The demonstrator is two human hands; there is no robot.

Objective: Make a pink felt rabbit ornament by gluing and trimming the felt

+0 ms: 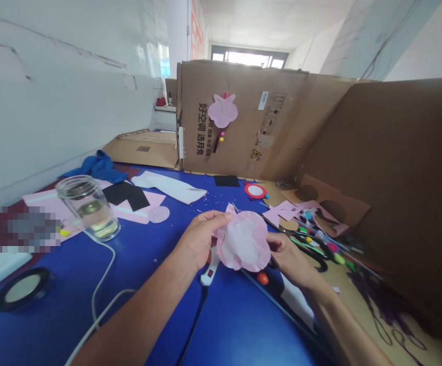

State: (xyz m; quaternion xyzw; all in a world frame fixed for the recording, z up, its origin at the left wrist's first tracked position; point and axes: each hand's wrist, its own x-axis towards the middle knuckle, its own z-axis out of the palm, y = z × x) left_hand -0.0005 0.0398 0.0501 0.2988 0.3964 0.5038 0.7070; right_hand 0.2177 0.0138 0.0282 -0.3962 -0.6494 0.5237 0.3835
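A pink felt flower-shaped piece [244, 247] with a white centre is held up over the blue table [224, 325]. My left hand [200, 239] pinches its upper left edge. On its right edge, my right hand [287, 256] grips it with closed fingers. A white glue gun [210, 269] with a black cord lies on the table just beneath the piece. A matching pink flower shape [223, 109] hangs on the cardboard wall [244, 127] behind.
A glass of clear liquid [89, 207] stands at the left, a black tape roll [23, 288] nearer me. Pink and black felt sheets [129, 198], a blue cloth [97, 166], scissors [314, 251] and small craft bits lie around. Cardboard walls [396, 193] close the back and right.
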